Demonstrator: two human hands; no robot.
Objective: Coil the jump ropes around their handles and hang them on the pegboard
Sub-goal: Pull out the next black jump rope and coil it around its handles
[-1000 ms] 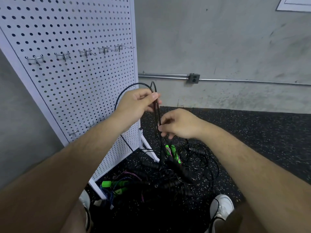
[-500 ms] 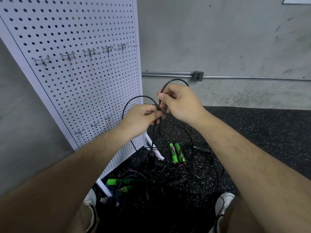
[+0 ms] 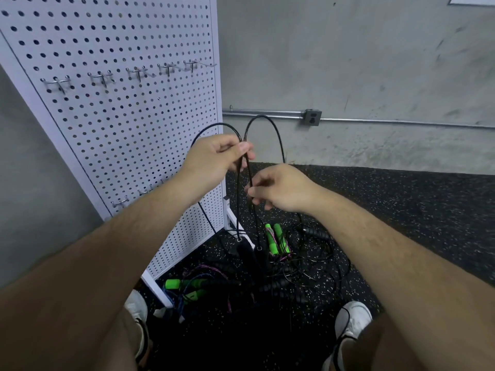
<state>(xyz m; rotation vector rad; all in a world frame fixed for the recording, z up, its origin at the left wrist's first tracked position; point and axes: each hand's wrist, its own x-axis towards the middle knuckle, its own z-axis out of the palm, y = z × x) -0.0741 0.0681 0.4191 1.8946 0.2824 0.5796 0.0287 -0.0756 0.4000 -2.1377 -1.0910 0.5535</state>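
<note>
The left hand (image 3: 214,159) pinches a black jump rope (image 3: 237,210) between thumb and curled fingers, a little toward eleven o'clock from the middle of the view. Two loops of the rope arch out of this pinch toward twelve o'clock, one to ten o'clock and one to one o'clock. The right hand (image 3: 281,191) sits just at four o'clock of the left, close to it but not touching. Its fingers are curled and its fingertips nip the hanging strands lower down.

From the hands two strands drop toward six o'clock to a pair of black handles (image 3: 249,253), which hang side by side over a tangle of other ropes (image 3: 289,285) on the speckled floor (image 3: 401,210). Whether the handles touch the pile cannot be told. Two green handles (image 3: 276,239) lie just at three o'clock of the black pair, and more green handles (image 3: 174,283) lie at eight o'clock of the pile, by the foot of the stand.

The white pegboard (image 3: 120,116) stands at ten o'clock, with a row of bare metal hooks (image 3: 166,69) across it. White shoes (image 3: 353,317) show at five and seven o'clock.
</note>
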